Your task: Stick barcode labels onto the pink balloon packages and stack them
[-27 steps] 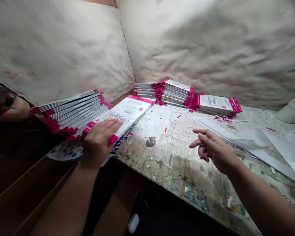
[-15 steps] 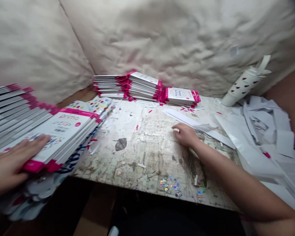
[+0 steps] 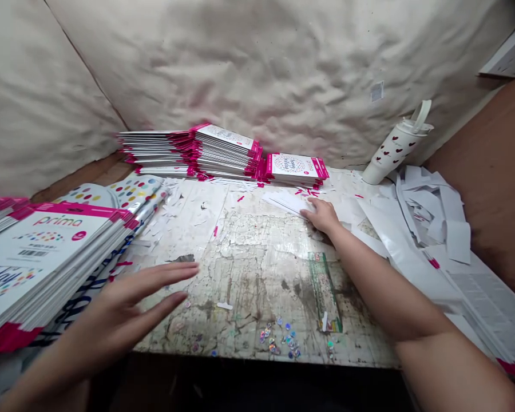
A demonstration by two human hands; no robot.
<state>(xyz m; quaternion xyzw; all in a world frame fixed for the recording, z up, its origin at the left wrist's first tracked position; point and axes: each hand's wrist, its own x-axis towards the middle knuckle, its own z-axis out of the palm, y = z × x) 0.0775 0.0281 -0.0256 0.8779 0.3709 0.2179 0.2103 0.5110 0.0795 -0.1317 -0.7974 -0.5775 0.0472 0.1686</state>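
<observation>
My left hand [image 3: 126, 309] hovers over the front left of the worktable [image 3: 257, 269], fingers and thumb apart, holding nothing. To its left is a pile of flat white-and-pink packages [image 3: 64, 234] marked "prima". Farther in, my right hand [image 3: 324, 216] has thumb and index finger on either side of some long white paper strips [image 3: 283, 201] that lie on the table. The hand and forearm hide the middle of the strips.
Stacks of similar packages [image 3: 227, 151] line the back wall, with a lower stack [image 3: 298, 166] beside them. A white tumbler with hearts [image 3: 395, 151] leans at the back right. Paper scraps [image 3: 429, 212] heap on the right. Shiny confetti [image 3: 283, 340] lies near the front edge.
My left hand has come off the package pile and moved right, over the table. My right hand has moved onto the paper strips. The view has turned to the right.
</observation>
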